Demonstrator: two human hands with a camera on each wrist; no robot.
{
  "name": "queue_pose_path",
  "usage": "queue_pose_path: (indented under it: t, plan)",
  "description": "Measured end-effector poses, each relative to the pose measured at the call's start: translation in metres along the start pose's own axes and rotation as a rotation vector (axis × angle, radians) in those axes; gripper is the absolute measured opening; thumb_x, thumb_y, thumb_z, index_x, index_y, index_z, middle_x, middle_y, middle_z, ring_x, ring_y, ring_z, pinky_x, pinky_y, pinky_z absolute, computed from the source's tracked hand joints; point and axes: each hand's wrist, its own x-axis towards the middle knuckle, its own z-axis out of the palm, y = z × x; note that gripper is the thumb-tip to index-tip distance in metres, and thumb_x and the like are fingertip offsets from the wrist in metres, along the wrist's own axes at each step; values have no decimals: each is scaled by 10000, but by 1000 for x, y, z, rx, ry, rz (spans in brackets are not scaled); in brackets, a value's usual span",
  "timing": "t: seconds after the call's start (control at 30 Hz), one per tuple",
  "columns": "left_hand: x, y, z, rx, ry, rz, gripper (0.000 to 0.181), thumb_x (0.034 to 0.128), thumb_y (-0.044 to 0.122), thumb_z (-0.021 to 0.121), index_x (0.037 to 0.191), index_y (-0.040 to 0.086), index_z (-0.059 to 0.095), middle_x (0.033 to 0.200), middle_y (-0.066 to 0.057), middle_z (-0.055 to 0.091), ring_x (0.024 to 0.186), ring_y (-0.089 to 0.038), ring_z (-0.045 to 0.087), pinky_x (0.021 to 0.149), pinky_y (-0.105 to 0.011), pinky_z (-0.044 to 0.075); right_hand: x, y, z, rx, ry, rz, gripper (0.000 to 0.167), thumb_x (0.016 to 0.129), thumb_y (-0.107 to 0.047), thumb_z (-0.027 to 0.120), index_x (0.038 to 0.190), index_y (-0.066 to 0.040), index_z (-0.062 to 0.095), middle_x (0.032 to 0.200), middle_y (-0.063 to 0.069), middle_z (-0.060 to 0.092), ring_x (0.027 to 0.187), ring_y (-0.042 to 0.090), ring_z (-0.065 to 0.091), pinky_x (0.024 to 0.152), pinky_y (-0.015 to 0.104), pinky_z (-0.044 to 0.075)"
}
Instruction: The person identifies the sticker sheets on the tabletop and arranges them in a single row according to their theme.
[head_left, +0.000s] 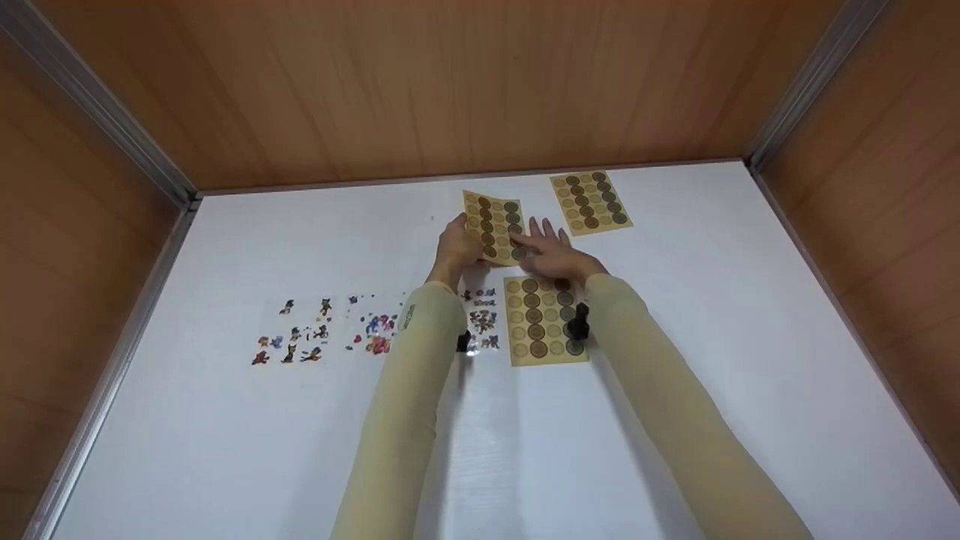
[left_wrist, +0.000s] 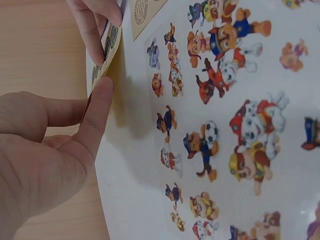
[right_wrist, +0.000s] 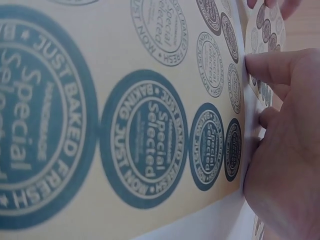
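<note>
A tan sheet of round stickers [head_left: 495, 223] is lifted at a slant over the white table. My left hand [head_left: 457, 246] pinches this sheet by its left edge; the left wrist view shows thumb and fingers on either side of the paper [left_wrist: 114, 47]. At the sheet's lower right, my right hand [head_left: 559, 259] has its fingers spread and touches the edge with one digit. Beneath the right wrist lies a second round-sticker sheet [head_left: 532, 322], its labels large in the right wrist view [right_wrist: 145, 140]. The sleeve partly covers it.
A third tan sticker sheet [head_left: 591, 202] lies at the back right. Left of the near tan sheet are clear sheets of cartoon stickers [head_left: 484, 321], one partly behind the left sleeve, with another cartoon sheet [head_left: 296, 334] farthest left. Wooden walls [head_left: 480, 90] enclose the white table [head_left: 225, 450].
</note>
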Motion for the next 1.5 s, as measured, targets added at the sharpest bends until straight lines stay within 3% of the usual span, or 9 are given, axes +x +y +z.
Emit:
queue_pose_path:
  t: [0.27,0.43,0.53,0.67,0.87,1.0,1.13,1.33,1.5]
  plan:
    - [-3,2,-6,-12,-13,-12,697,996,4,547,1618,138,262,1475,-127,519,1272,-220,525,1174,-361,351,6,0,3,-13,18,8,670,987,-349,463,1622,-271,262,1690,57,-111,1515,214,-227,1201,392,-200]
    - [-2,9,-5,-133,-54,-33,701,1021,38,551,1628,194,236,1267,-137,632,983,-194,684,866,-325,598,2,5,1,20,51,39,723,1022,-526,441,1642,-293,151,1698,38,-84,1525,245,-202,1212,447,-173]
    - [-3,17,-7,-232,-75,6,725,1010,-5,546,1628,197,226,1148,-147,649,857,-203,706,729,-321,629,0,8,-4,107,76,85,864,972,-690,436,1640,-330,23,1698,9,-100,1522,274,-207,1209,506,-158]
    - [-11,29,-12,-335,-95,85,815,946,-113,555,1626,177,214,1120,-182,636,867,-266,719,723,-341,633,-2,13,-18,311,136,51,945,953,-694,496,1641,-292,-11,1698,46,79,1554,249,21,1249,480,-24]
    - [-28,45,-7,-419,-149,184,782,988,-65,548,1629,200,186,1149,-176,641,932,-286,725,733,-316,628,-20,17,-47,516,243,-50,817,1007,-471,594,1636,-153,183,1505,142,508,1389,228,481,1171,380,364]
    - [-40,58,4,-452,-158,238,754,1012,-20,553,1627,215,186,1170,-137,611,925,-260,726,734,-292,624,-39,16,-65,601,280,-86,723,1014,-444,591,1620,-212,272,1310,114,655,1117,200,647,911,327,550]
    - [-54,68,20,-512,-190,269,758,1006,-22,562,1620,208,183,1185,-125,573,912,-249,727,748,-297,625,-64,19,-81,610,302,-88,651,1004,-471,583,1587,-331,331,1141,97,704,853,183,637,597,262,475]
    - [-77,76,54,-586,-271,272,754,989,-24,591,1583,253,218,1192,-110,550,946,-260,722,761,-310,626,-106,34,-92,551,340,-28,675,995,-451,603,1592,-325,315,1053,83,718,754,148,623,526,231,450]
    - [-93,76,83,-545,-332,285,768,986,-4,611,1592,246,211,1166,-77,554,928,-237,718,731,-311,629,-140,51,-91,532,426,-2,779,978,-383,667,1624,-258,250,997,64,723,707,114,609,512,217,444]
